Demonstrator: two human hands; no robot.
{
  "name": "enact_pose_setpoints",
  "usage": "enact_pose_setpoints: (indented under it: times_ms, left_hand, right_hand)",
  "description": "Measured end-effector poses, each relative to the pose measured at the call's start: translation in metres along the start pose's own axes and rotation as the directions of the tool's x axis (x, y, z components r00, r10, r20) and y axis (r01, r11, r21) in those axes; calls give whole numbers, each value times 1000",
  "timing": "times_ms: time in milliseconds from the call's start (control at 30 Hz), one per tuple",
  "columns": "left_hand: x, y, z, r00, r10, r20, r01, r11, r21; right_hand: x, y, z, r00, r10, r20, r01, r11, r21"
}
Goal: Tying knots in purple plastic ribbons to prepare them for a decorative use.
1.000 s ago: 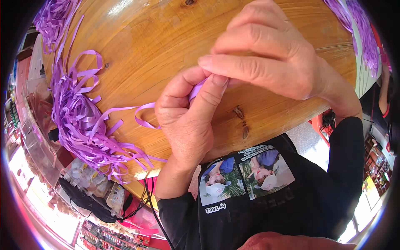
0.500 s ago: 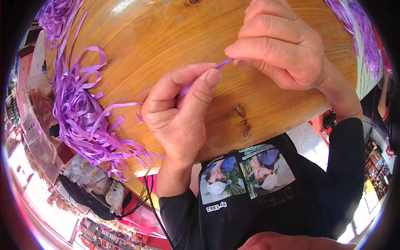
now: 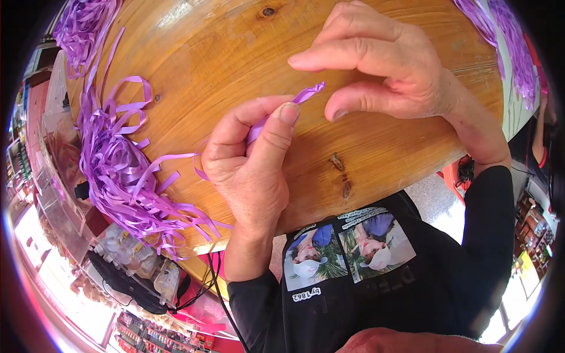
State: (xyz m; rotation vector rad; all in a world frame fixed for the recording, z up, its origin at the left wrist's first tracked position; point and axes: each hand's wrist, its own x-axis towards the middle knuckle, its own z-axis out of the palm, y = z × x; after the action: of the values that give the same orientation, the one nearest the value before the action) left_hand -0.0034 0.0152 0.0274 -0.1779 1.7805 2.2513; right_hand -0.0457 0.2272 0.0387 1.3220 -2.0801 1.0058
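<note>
Between thumb and forefinger, my left hand (image 3: 253,153) pinches a purple ribbon (image 3: 307,93) whose short twisted end sticks out past the fingertips. A thin loop of the same purple shows behind the hand, near the wrist. Just right of the ribbon's tip, my right hand (image 3: 388,67) hovers with thumb and fingers apart and nothing between them. To the left, a tangled heap of purple ribbons (image 3: 120,170) lies along the table edge, with one strand reaching toward my left hand.
The wooden table (image 3: 212,65) has a curved near edge close to my body. More purple ribbons (image 3: 85,35) lie at the far left, and another bunch (image 3: 512,53) at the far right. Black cables (image 3: 213,276) hang below the table edge, beside a black bag (image 3: 126,282).
My right thumb and fingers have let go of the ribbon's end and spread apart. The twisted tip now shows free. My left hand keeps its pinch, almost in place.
</note>
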Motion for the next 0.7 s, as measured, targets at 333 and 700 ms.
enact_pose_setpoints:
  times_ms: [333,700]
  left_hand:
    - [-1,-1,2,998,6,56,-12,993,116]
    - [-2,1,-2,983,155,98,-164,982,98]
  right_hand:
    - [5,-16,-5,986,-32,164,77,957,-279]
    - [-8,-24,14,992,34,118,9,938,-347]
